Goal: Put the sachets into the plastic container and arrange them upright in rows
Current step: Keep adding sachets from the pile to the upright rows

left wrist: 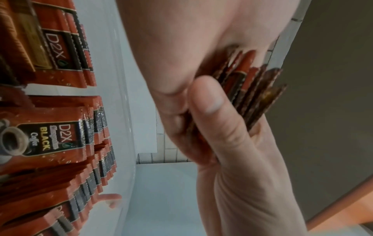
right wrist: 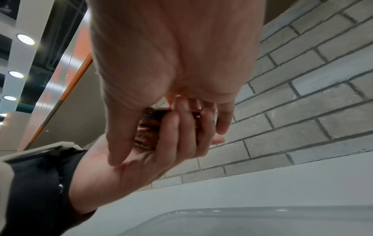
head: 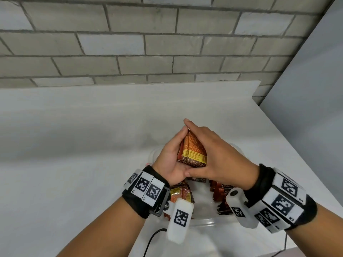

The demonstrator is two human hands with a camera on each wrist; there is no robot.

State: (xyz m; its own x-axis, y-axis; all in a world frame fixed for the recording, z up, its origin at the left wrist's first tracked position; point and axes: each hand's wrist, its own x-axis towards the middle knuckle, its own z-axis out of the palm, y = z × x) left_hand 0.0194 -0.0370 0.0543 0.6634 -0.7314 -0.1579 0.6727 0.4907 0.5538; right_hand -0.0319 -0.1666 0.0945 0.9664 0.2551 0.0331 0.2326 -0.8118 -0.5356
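Sachets already in the plastic container [head: 209,220] stand in rows [left wrist: 60,140] at 6 o'clock below the hands. Left hand [head: 171,158] at 9 o'clock and right hand [head: 215,160] at 3 o'clock together clasp a stack of sachets [head: 193,153] above it.

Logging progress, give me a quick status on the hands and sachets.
Left hand and right hand grip one stack of sachets above the plastic container. Sachet rows already inside. No obstruction visible.
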